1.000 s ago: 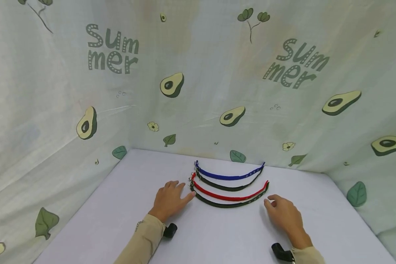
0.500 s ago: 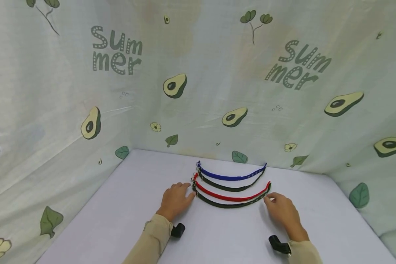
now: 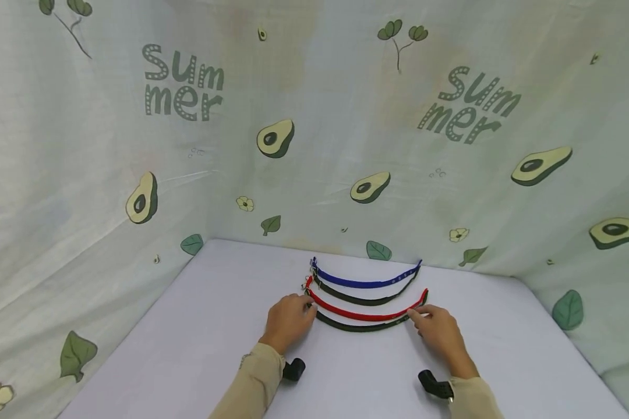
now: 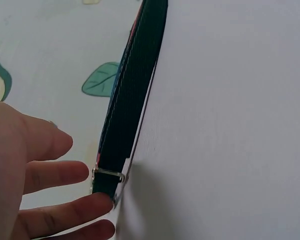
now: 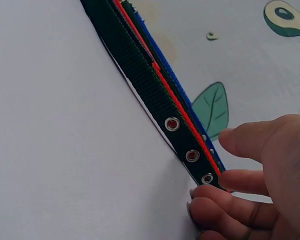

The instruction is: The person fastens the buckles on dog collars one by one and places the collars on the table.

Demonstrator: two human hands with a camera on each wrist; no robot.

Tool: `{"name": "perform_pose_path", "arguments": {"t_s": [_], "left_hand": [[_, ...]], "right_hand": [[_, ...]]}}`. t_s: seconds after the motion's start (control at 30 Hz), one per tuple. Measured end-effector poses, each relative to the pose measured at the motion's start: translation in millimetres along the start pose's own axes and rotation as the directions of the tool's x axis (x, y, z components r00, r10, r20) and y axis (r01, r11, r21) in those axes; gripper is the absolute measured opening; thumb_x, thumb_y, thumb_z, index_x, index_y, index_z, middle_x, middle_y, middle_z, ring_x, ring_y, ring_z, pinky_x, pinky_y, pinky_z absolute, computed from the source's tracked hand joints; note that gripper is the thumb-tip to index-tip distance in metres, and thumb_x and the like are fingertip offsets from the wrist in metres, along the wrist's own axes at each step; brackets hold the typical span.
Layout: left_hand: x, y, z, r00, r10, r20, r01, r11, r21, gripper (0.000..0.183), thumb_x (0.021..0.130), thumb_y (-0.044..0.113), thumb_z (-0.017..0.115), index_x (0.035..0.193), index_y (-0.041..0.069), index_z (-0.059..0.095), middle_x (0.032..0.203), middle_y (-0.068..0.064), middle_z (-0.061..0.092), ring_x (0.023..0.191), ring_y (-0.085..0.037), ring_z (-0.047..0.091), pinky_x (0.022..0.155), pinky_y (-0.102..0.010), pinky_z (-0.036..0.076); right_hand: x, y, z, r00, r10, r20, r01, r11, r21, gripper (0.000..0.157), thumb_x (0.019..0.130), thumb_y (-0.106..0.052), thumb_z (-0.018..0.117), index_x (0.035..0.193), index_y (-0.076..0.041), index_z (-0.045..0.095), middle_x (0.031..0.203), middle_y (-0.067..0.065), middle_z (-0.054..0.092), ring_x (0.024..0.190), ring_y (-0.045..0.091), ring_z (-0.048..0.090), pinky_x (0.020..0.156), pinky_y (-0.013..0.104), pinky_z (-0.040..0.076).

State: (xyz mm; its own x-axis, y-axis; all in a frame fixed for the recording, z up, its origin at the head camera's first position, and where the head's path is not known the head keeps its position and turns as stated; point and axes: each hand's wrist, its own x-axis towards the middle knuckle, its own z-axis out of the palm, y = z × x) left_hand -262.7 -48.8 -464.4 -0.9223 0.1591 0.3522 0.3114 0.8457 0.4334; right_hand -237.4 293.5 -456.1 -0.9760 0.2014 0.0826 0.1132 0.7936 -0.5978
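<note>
Several pet collars with metal buckles and eyelets stand on edge in curved rows on the white table (image 3: 361, 372). The blue collar (image 3: 367, 284) is at the back, then a dark green collar (image 3: 369, 302), the red collar (image 3: 367, 317) and another dark green collar (image 3: 356, 328) in front. My left hand (image 3: 288, 320) is at the front collar's buckle end, its thumb apart from the strap and a fingertip overlapping the end below the buckle (image 4: 109, 173). My right hand (image 3: 439, 331) is at the eyelet end, fingertips right at the strap beside an eyelet (image 5: 207, 178), thumb apart.
A pale cloth (image 3: 314, 105) printed with avocados, leaves and "summer" hangs behind the table and along both sides. A black wrist piece (image 3: 294, 369) sits below my left hand, and another black wrist piece (image 3: 435, 385) below the right.
My left hand has moved right onto the buckle end of the front dark green collar. My right hand has moved left to its eyelet end. The collars keep their places.
</note>
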Motion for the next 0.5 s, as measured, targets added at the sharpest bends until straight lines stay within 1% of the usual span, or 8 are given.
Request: {"name": "perform_pose_path", "arguments": {"t_s": [0.07,0.17,0.27,0.37,0.43,0.5], "left_hand": [[-1.0,1.7,0.2,1.0,0.011,0.003,-0.011,1.0,0.01,0.021,0.093,0.029,0.068,0.103,0.014,0.078,0.081,0.001,0.066,0.074,-0.016,0.06,0.061,-0.034,0.049],[-3.1,3.3,0.7,0.999,0.041,0.003,-0.041,0.998,0.041,0.021,0.092,0.029,0.069,0.104,0.014,0.078,0.084,-0.001,0.068,0.075,-0.019,0.061,0.061,-0.035,0.05],[-4.5,4.4,2.7,0.998,0.066,0.011,-0.066,0.995,0.08,0.026,0.091,0.031,0.07,0.109,0.013,0.077,0.093,-0.006,0.07,0.083,-0.024,0.064,0.065,-0.038,0.052],[-5.0,5.4,6.1,0.996,0.083,0.043,-0.088,0.987,0.132,0.032,0.092,0.035,0.069,0.118,0.017,0.075,0.104,-0.009,0.069,0.091,-0.025,0.063,0.072,-0.041,0.052],[-6.0,6.6,7.8,0.993,0.09,0.072,-0.101,0.981,0.168,0.035,0.092,0.038,0.068,0.122,0.019,0.074,0.107,-0.01,0.066,0.095,-0.026,0.06,0.075,-0.043,0.051],[-7.5,8.1,9.0,0.991,0.095,0.095,-0.113,0.974,0.199,0.038,0.092,0.039,0.067,0.124,0.019,0.073,0.108,-0.01,0.063,0.098,-0.027,0.057,0.079,-0.045,0.05]], "right_hand": [[0.3,-0.1,2.9,1.0,0.016,0.013,-0.017,0.999,0.047,0.044,0.095,-0.038,0.065,0.119,-0.001,0.067,0.071,0.001,0.065,0.065,0.016,0.059,0.059,0.034,0.041],[-0.9,1.2,6.0,1.0,0.011,0.016,-0.012,0.999,0.049,0.043,0.095,-0.037,0.066,0.122,-0.003,0.065,0.072,0.001,0.065,0.065,0.016,0.058,0.059,0.034,0.041],[-2.3,3.5,7.6,1.0,-0.024,0.008,0.023,1.0,0.019,0.038,0.094,-0.032,0.068,0.122,-0.007,0.067,0.079,0.004,0.069,0.073,0.02,0.062,0.062,0.038,0.045],[-3.1,4.5,7.2,0.997,-0.071,-0.009,0.071,0.997,-0.016,0.033,0.092,-0.029,0.07,0.118,-0.01,0.07,0.087,0.007,0.07,0.081,0.024,0.064,0.066,0.043,0.047],[-3.5,5.4,7.1,0.996,-0.086,-0.013,0.086,0.996,-0.025,0.03,0.091,-0.026,0.07,0.116,-0.01,0.071,0.089,0.008,0.07,0.083,0.026,0.063,0.067,0.044,0.048],[-3.6,6.0,7.0,0.996,-0.09,-0.011,0.089,0.996,-0.015,0.028,0.091,-0.025,0.07,0.114,-0.01,0.071,0.087,0.006,0.068,0.081,0.024,0.061,0.067,0.042,0.047]]}}
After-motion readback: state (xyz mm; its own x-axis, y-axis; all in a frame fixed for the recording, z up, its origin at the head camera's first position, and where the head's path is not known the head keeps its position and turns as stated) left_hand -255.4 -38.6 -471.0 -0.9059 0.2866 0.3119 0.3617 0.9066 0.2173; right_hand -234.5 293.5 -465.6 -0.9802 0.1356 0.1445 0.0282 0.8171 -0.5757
